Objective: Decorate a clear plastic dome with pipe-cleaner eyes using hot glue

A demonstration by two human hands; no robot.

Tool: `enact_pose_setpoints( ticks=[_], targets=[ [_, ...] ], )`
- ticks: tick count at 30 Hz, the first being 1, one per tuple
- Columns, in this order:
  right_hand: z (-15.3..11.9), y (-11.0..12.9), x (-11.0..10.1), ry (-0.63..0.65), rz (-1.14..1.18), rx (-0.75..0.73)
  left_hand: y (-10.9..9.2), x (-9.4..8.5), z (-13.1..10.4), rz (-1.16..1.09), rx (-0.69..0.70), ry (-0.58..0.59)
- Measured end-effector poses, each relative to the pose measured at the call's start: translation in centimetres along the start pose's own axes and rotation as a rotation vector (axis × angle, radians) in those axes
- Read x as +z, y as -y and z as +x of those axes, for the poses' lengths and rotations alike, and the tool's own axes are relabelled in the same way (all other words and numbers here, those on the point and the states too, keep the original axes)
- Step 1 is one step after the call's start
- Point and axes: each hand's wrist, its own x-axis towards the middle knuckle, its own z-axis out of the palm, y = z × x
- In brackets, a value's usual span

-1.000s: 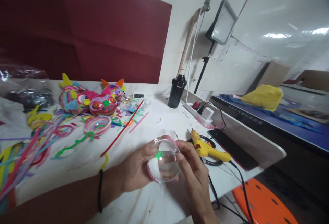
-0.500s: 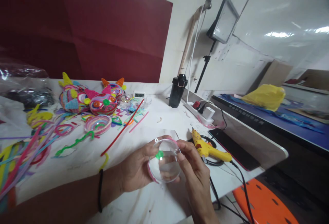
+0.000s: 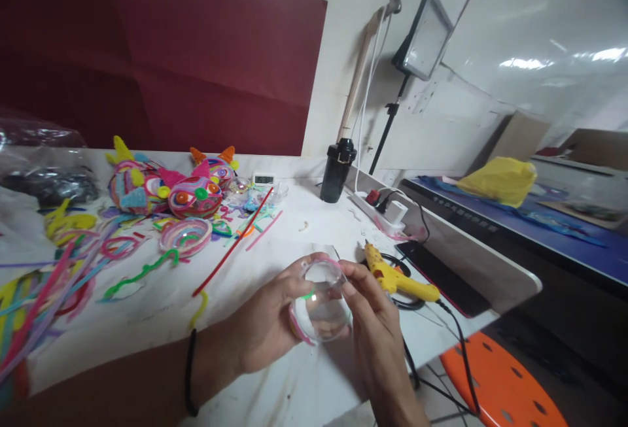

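A clear plastic half-ball with pink strips along its lower left edge is held over the front of the white table. My left hand is closed on its left side, the thumb lying over a small green piece inside. On the right rim, my right hand pinches with thumb and fingertips. To the right of that hand lies a yellow hot glue gun. A red pipe cleaner and a short yellow pipe cleaner lie beyond my left wrist.
Colourful decorated balls, a pink-lined half-ball and loose pipe cleaners crowd the left. A black bottle stands at the back near a power strip. A dark phone-like slab lies right, above an orange stool.
The half-ball has tilted and shifted slightly right in my hands. My left thumb has moved across over the green piece, covering most of it.
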Motion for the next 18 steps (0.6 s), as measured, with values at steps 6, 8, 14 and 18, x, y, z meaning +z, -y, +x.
enact_pose_setpoints(
  ticks=[6, 8, 14, 18],
  targets=[
    [0.6, 0.0, 0.2, 0.016, 0.134, 0.116, 0.1, 1.6, -0.3, 0.031, 0.034, -0.169],
    [0.8, 0.2, 0.5, 0.009, 0.173, 0.145, 0.1, 1.9, -0.3, 0.053, 0.049, -0.216],
    [1.5, 1.0, 1.5, 0.007, 0.222, 0.187, -0.1, 2.3, -0.3, 0.104, 0.095, -0.261],
    [2.0, 1.8, 2.2, 0.002, 0.266, 0.199, -0.5, 2.9, -0.4, 0.095, 0.118, -0.253]
  ],
)
